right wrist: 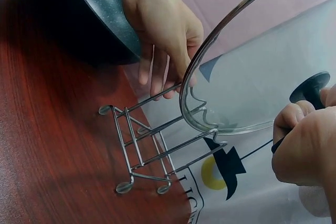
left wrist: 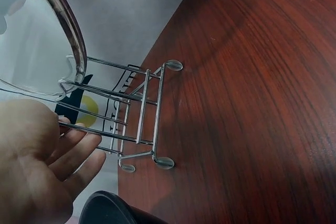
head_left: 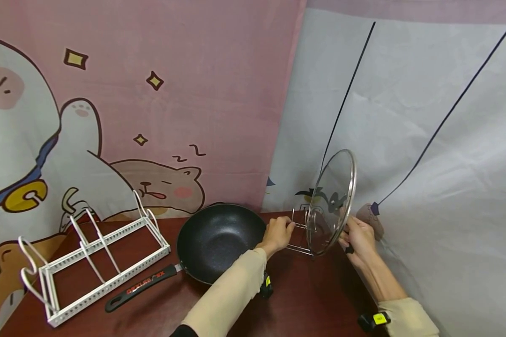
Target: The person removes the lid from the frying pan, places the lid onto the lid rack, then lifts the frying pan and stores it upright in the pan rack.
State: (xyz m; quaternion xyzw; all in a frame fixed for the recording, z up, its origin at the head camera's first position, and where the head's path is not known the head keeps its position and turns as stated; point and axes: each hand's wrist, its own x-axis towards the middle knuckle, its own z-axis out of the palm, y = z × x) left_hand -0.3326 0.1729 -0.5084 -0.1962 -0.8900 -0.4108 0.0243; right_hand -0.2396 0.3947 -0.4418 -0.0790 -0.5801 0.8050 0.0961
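A glass pot lid (head_left: 332,206) with a metal rim stands nearly upright, its lower rim at the bent wires of a small metal wire rack (right wrist: 152,140). My right hand (head_left: 360,236) holds the lid by its black knob (right wrist: 311,90), from the side facing the grey curtain. My left hand (head_left: 277,234) grips the near-left side wire of the rack between thumb and fingers. In the left wrist view, the fingers (left wrist: 79,153) of that hand lie against the rack's wires. Whether the rim bears fully on the wires I cannot tell.
A black wok (head_left: 221,238) stands left of my left hand, its long handle (head_left: 145,286) pointing front left. Farther left lies a white metal rack (head_left: 105,276) with dividers. Printed curtain (head_left: 219,93) hangs behind the reddish-brown table (head_left: 303,299).
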